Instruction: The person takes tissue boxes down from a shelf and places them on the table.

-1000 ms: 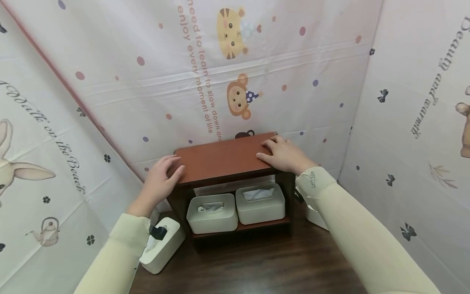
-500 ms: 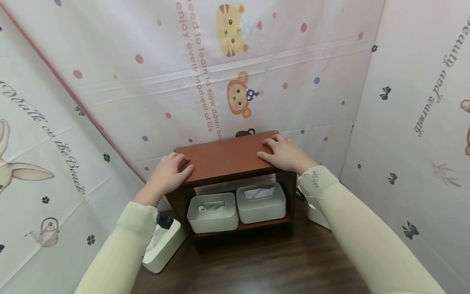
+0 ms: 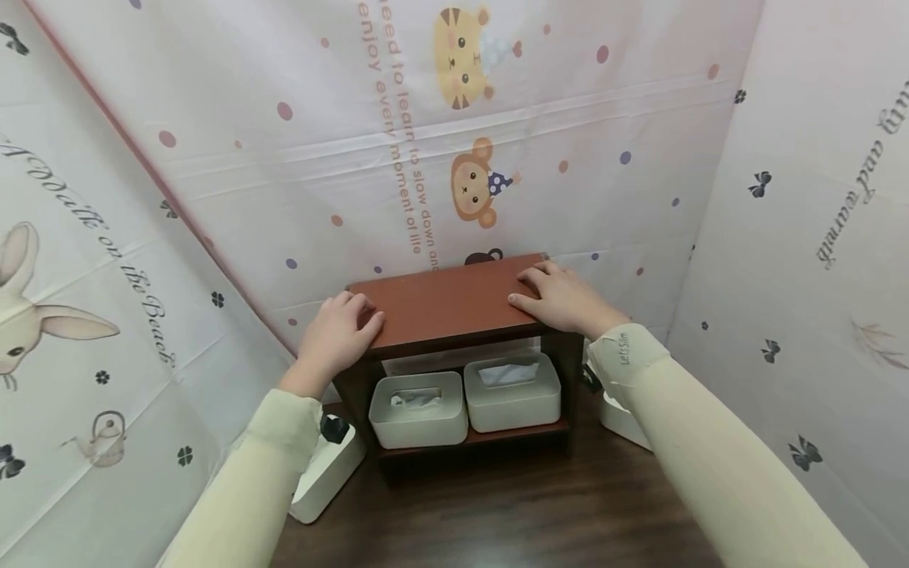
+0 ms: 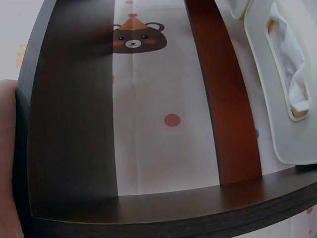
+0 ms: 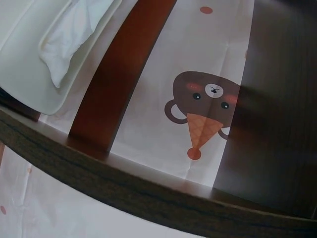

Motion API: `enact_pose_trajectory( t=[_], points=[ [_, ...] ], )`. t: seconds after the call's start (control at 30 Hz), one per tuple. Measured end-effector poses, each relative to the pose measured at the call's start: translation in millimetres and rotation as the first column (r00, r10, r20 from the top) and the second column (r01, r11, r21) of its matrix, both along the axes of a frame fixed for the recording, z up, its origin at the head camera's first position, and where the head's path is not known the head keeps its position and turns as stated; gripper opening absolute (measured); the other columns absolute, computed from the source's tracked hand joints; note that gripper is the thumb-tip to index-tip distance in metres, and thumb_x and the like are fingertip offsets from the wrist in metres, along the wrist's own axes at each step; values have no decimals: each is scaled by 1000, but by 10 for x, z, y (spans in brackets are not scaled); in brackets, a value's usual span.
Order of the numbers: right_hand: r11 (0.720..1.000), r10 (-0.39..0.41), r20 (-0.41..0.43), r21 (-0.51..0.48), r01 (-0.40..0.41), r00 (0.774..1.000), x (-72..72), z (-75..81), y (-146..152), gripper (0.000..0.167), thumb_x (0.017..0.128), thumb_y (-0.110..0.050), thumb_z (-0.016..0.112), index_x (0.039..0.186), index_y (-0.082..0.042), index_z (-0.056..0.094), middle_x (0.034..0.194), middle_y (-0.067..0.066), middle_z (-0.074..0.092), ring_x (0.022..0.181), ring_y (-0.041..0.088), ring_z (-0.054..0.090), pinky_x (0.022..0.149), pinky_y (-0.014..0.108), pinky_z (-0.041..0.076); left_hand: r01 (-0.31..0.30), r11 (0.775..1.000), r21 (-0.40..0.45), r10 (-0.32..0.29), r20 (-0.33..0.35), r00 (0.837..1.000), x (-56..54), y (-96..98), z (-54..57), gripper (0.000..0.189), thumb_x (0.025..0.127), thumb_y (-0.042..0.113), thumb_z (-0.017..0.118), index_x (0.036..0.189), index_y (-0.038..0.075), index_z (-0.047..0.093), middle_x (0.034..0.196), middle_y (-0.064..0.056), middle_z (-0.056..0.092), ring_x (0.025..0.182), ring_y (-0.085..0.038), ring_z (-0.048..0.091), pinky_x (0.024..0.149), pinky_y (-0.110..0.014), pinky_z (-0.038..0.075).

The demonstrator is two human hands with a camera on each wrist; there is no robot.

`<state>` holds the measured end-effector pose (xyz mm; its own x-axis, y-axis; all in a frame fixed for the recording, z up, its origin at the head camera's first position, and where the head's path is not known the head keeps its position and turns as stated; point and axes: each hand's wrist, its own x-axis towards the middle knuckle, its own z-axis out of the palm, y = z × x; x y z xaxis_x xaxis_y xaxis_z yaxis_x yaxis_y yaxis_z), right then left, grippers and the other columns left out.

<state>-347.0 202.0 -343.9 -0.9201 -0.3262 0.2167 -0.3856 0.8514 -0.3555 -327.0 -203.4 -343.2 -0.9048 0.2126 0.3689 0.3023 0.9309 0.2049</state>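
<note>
Shelf (image 3: 447, 306) at lower centre of the frame is apparently being steadied, left hand (image 3: 335, 335) and right hand (image 3: 566, 300) resting loosely bent fingers, thumbs apart, on its top's ends, and the next move probably calls for even pressure.

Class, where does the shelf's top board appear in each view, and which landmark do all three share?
Head: the top board crosses the centre, seen from above.
Left wrist: left side, dark underside.
Right wrist: right side, underside again.
Shared landmark: the brown bear print, mostly hidden in the head view.
</note>
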Motion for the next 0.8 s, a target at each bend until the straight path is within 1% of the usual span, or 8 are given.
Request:
enact_pose_trajectory(
  t=[0.23, 0.4, 0.5, 0.6, 0.67, 0.7, 0.77, 0.8],
  points=[
    [999, 8, -9, -35, -8, 1000, 97, -39, 90, 65, 111, -55, 59, 159, -11, 57, 169, 23, 40, 154, 48, 40, 123, 68, 33, 4, 1000, 24, -4, 5, 1000, -4, 21, -10, 42, 111, 47, 58, 130, 12, 72, 135, -12, 64, 129, -38, 55, 111, -58, 46],
    [998, 10, -30, -57, -12, 1000, 187, -90, 69, 64, 113, -55, 55, 160, -12, 56, 170, 21, 40, 153, 47, 43, 122, 68, 34, -14, 999, 39, 14, 6, 1000, 24, -39, -15, 42, 110, 47, 59, 130, 13, 71, 135, -12, 64, 129, -37, 54, 111, -58, 46],
    [1000, 1, -67, -31, -3, 998, 253, -104, 76, 61, 115, -53, 52, 159, -11, 56, 168, 21, 43, 151, 48, 44, 121, 69, 34, -28, 999, 35, 27, 15, 1000, 28, -38, -14, 43, 110, 49, 58, 131, 14, 71, 137, -11, 63, 130, -36, 53, 110, -59, 47],
    [1000, -5, -144, -20, 2, 990, 352, -96, 100, 57, 115, -49, 54, 155, -10, 60, 165, 21, 48, 150, 48, 45, 120, 70, 34, -29, 999, 34, 29, 22, 999, 22, -17, -7, 45, 110, 51, 59, 133, 14, 70, 139, -11, 62, 131, -36, 53, 110, -60, 47],
    [999, 8, -215, -34, -15, 977, 451, -79, 113, 52, 114, -45, 59, 152, -10, 63, 162, 19, 52, 149, 46, 45, 120, 71, 33, -28, 999, 36, 27, 27, 999, 29, -6, 2, 46, 109, 52, 59, 133, 14, 70, 140, -11, 62, 132, -36, 52, 111, -59, 46],
    [998, 31, -256, -45, -43, 966, 510, -66, 114, 50, 113, -42, 62, 150, -10, 65, 160, 18, 54, 149, 45, 46, 119, 70, 34, -27, 999, 38, 26, 29, 999, 35, -4, 6, 46, 109, 52, 60, 133, 13, 70, 141, -12, 62, 132, -37, 52, 111, -59, 46],
    [990, 98, -352, -57, -125, 931, 624, -54, 117, 45, 110, -36, 70, 146, -9, 68, 157, 17, 58, 147, 42, 50, 118, 67, 38, -24, 999, 43, 22, 32, 999, 31, 4, 9, 47, 109, 51, 61, 134, 12, 70, 141, -13, 62, 132, -37, 52, 111, -60, 46],
    [983, 140, -406, -52, -175, 903, 679, -60, 113, 43, 108, -33, 73, 143, -9, 70, 155, 16, 60, 145, 40, 52, 117, 65, 40, -24, 999, 46, 23, 33, 999, 30, 6, 10, 47, 109, 51, 61, 134, 12, 70, 141, -13, 62, 132, -37, 52, 111, -59, 46]
  ],
)
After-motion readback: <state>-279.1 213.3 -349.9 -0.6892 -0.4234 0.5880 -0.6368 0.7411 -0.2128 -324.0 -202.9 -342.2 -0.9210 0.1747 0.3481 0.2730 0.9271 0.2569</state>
